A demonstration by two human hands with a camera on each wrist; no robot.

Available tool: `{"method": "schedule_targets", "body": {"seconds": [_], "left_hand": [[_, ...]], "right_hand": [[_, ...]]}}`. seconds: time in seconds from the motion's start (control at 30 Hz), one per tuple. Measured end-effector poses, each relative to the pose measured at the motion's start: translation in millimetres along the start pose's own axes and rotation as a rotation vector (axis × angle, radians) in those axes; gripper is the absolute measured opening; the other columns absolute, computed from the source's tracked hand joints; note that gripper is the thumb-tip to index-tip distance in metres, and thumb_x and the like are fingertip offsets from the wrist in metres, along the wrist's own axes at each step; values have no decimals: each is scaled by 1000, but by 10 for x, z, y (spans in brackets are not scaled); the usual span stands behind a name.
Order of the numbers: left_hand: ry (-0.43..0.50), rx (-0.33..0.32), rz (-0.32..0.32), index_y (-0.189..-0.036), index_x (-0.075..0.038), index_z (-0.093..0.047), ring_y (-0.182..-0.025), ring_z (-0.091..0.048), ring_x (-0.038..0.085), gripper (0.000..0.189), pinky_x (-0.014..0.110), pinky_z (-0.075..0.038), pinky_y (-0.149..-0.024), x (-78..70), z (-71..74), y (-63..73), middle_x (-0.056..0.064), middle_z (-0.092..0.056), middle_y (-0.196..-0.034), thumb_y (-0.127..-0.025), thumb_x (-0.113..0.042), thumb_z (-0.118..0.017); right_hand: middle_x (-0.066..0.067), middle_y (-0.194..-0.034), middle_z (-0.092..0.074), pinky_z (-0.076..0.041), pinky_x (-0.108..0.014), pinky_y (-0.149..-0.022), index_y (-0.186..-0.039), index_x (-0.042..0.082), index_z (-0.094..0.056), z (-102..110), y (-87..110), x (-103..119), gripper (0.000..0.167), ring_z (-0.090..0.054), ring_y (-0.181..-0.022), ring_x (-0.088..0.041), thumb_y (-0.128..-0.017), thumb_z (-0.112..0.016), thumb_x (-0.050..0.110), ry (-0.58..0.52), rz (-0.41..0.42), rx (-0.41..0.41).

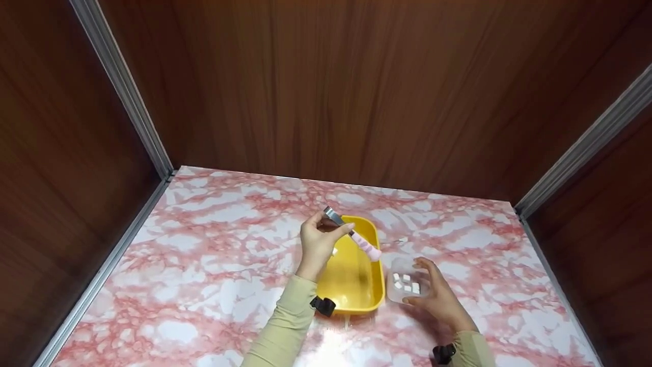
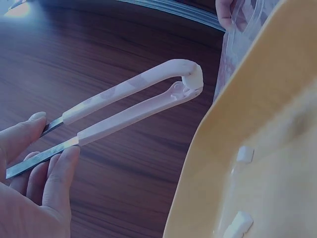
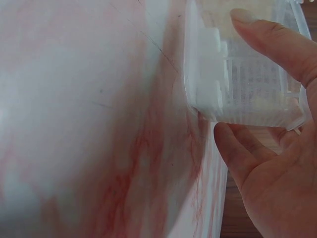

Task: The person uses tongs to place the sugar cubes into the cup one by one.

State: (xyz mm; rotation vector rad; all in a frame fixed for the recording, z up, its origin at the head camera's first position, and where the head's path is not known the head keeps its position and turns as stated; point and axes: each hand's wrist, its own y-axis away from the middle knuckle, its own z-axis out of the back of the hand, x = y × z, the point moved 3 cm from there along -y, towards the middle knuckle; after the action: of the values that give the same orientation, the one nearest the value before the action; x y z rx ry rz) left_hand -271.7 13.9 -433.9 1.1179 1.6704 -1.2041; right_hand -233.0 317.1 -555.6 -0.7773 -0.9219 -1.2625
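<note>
My left hand [image 1: 315, 247] pinches the metal part of a pair of tongs [image 1: 365, 246] with pink arms. In the left wrist view a white cube [image 2: 194, 77] is caught between the tongs' tips. The tongs hang over the right side of a yellow basin [image 1: 356, 308]. White pieces [image 2: 244, 154] lie on the basin's floor. Just right of the basin, my right hand [image 1: 440, 300] grips a small clear plastic container [image 1: 391, 294], thumb on one side and fingers on the other. Several white cubes [image 1: 406, 278] lie inside that container.
A small white object [image 1: 403, 239] lies on the pink-and-white marbled tabletop [image 1: 219, 255], behind the clear container. Dark wood panels [image 1: 326, 92] stand at the back and both sides, with metal rails [image 1: 125, 86] at the corners.
</note>
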Motion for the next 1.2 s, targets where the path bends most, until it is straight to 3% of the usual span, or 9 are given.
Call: {"method": "schedule_targets", "body": {"seconds": [0.4,0.7,1.2], "left_hand": [[-10,23,58,-91,8,-64,-80,-61,29,26,28,-54,-70,93,-162,132,20,-63,-86,-72,1,-81],[44,-15,63,-88,3,-66,-72,-61,22,28,25,-54,-61,461,-283,109,14,-64,-80,-68,-1,-85],[19,-22,92,-87,1,-66,-72,-62,19,30,29,-56,-65,534,-460,215,7,-64,-78,-66,-4,-87]], "right_hand": [[-14,-147,-33,-34,-51,-105,-142,17,-32,-4,5,-8,96,-39,-130,-39,-64,-86,1,-27,2,-1],[-16,-147,-32,-37,-50,-103,-142,13,-31,-9,-6,1,97,-39,-130,-39,-64,-86,-1,-51,8,5],[-21,-142,-37,-41,-50,-100,-142,13,-31,-16,-1,-6,97,-40,-128,-42,-63,-85,-4,-84,16,-6]]}}
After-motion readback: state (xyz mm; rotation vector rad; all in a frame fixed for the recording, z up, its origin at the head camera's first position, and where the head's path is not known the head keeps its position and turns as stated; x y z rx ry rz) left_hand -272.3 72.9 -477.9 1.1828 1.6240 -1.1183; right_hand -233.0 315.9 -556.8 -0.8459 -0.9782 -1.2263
